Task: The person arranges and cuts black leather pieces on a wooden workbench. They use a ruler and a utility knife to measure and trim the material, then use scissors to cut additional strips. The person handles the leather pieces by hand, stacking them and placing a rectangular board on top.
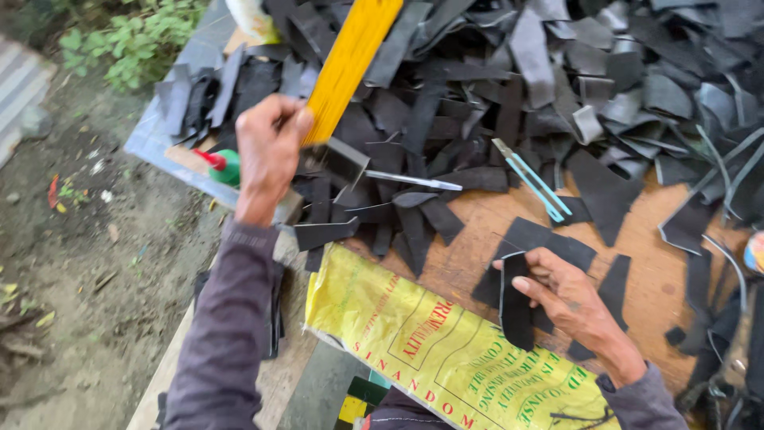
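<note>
Gripping a black strip, right hand; left hand holds a yellow ruler.

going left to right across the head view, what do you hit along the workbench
green-and-red bottle → left hand holding the yellow ruler → metal blade → teal-handled cutter → right hand on a black strip → heap of black scraps

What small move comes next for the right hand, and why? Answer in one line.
Probably lift the black strip clear of the table: the right hand already pinches it, while the left hand is busy at the yellow ruler beside the scrap pile.
</note>
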